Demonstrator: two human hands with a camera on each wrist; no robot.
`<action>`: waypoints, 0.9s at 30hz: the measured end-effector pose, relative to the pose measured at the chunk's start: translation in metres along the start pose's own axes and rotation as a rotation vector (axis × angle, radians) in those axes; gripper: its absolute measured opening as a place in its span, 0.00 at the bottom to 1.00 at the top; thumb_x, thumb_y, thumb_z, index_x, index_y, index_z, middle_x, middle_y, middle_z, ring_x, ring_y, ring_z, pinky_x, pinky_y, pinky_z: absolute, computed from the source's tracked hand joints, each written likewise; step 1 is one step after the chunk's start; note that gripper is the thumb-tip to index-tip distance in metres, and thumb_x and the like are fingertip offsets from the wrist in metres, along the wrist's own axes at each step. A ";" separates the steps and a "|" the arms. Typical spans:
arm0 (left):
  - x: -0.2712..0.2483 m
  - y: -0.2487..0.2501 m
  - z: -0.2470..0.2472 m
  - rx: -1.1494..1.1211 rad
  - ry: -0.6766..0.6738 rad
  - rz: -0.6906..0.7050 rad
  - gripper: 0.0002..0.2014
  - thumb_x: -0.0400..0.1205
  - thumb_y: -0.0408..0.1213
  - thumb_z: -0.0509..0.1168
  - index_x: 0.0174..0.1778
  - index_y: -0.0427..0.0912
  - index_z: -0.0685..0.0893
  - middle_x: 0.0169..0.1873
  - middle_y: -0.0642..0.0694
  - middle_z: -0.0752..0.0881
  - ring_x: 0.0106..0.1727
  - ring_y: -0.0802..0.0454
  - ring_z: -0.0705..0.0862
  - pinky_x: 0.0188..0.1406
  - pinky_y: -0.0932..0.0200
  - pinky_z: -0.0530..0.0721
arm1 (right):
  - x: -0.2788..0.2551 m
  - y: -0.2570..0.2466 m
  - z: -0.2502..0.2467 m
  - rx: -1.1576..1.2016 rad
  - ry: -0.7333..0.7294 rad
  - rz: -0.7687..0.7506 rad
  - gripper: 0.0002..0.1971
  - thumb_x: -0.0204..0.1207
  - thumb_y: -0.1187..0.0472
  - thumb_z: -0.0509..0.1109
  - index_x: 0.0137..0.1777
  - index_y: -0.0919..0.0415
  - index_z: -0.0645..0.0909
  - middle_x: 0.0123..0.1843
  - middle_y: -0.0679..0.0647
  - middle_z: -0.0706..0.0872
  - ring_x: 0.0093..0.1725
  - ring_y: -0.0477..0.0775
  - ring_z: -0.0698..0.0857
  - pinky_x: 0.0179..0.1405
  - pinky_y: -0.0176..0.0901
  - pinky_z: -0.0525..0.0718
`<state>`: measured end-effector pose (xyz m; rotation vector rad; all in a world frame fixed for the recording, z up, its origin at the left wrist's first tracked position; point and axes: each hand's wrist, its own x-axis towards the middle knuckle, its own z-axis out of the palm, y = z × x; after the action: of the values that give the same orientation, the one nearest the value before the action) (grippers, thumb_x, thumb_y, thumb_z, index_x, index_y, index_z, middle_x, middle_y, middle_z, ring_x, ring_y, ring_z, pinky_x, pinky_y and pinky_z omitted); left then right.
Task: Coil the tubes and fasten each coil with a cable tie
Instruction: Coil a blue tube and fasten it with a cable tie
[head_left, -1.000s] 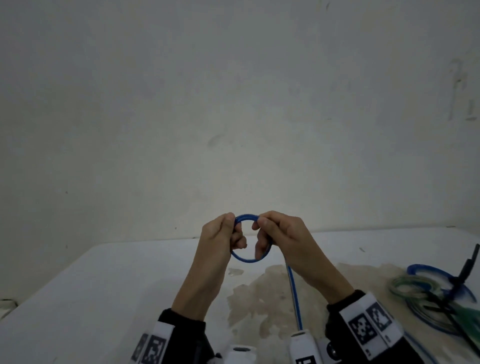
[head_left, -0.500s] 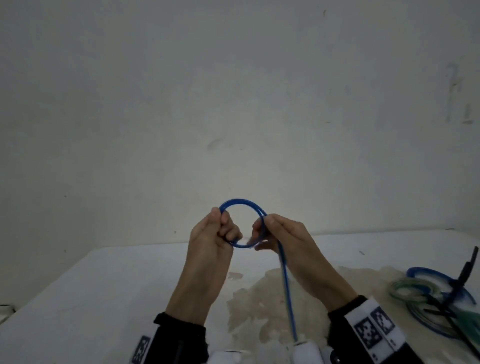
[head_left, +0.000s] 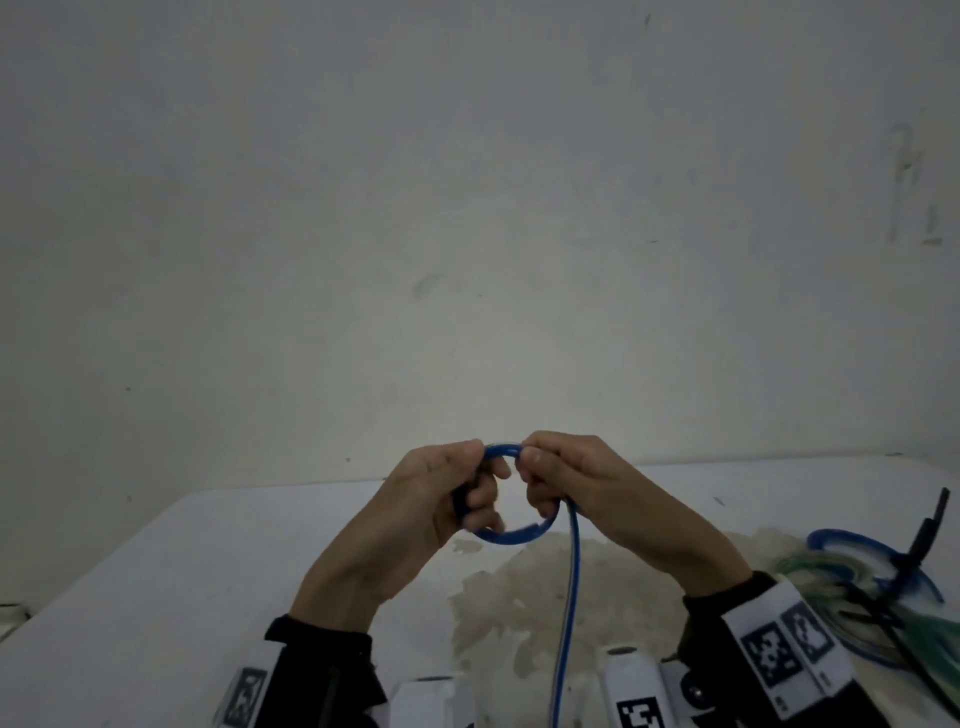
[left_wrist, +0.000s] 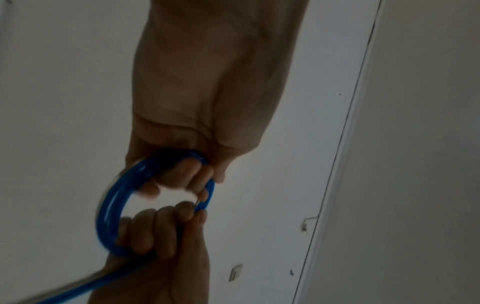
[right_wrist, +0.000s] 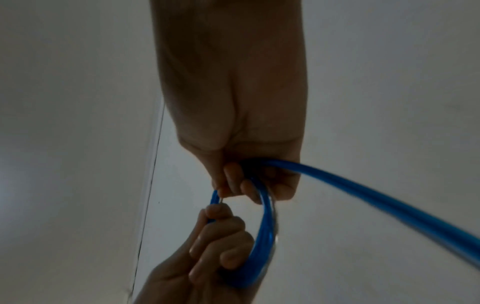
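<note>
A blue tube is wound into a small coil (head_left: 511, 538) held up above the white table (head_left: 156, 597). My left hand (head_left: 470, 496) grips the coil's left side with its fingers curled through the ring. My right hand (head_left: 540, 483) pinches the top and right side, and the two hands almost touch at the top. The free length of tube (head_left: 569, 597) hangs from my right hand towards me. In the left wrist view the coil (left_wrist: 109, 209) shows two strands side by side. The right wrist view shows the coil (right_wrist: 267, 226) and the tail (right_wrist: 363, 199) running off to the right.
Blue and green coiled tubes (head_left: 852, 571) lie at the table's right edge with black cable ties (head_left: 924, 540) across them. A brownish stain (head_left: 519, 613) marks the table under my hands. A plain wall stands right behind the table.
The loop was lifted and widened half a second ago. It is now lower and smaller, my hands have closed together at its top, and the tail hangs straighter.
</note>
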<state>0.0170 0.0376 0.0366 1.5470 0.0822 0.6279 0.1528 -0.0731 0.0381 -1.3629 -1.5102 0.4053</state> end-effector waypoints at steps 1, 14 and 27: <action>0.000 0.000 0.001 -0.006 0.026 0.019 0.15 0.80 0.42 0.55 0.38 0.34 0.78 0.22 0.49 0.69 0.23 0.55 0.67 0.33 0.58 0.77 | 0.001 -0.001 0.002 -0.017 0.025 -0.014 0.14 0.85 0.61 0.55 0.39 0.59 0.75 0.29 0.49 0.73 0.31 0.45 0.73 0.37 0.36 0.76; 0.011 -0.012 0.030 -0.573 0.509 0.336 0.17 0.87 0.40 0.49 0.33 0.40 0.71 0.21 0.51 0.65 0.23 0.57 0.64 0.27 0.63 0.74 | 0.014 0.013 0.052 0.349 0.427 -0.106 0.15 0.85 0.61 0.51 0.50 0.66 0.78 0.40 0.59 0.83 0.38 0.48 0.83 0.40 0.38 0.84; 0.003 0.000 0.004 -0.059 0.158 0.046 0.17 0.87 0.38 0.50 0.43 0.32 0.79 0.23 0.46 0.77 0.23 0.52 0.76 0.40 0.53 0.86 | 0.005 0.010 -0.001 -0.412 0.147 -0.028 0.15 0.86 0.59 0.48 0.36 0.51 0.66 0.30 0.48 0.73 0.29 0.45 0.69 0.33 0.37 0.71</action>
<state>0.0213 0.0354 0.0376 1.4442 0.1468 0.7823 0.1596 -0.0656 0.0329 -1.6468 -1.5403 -0.0304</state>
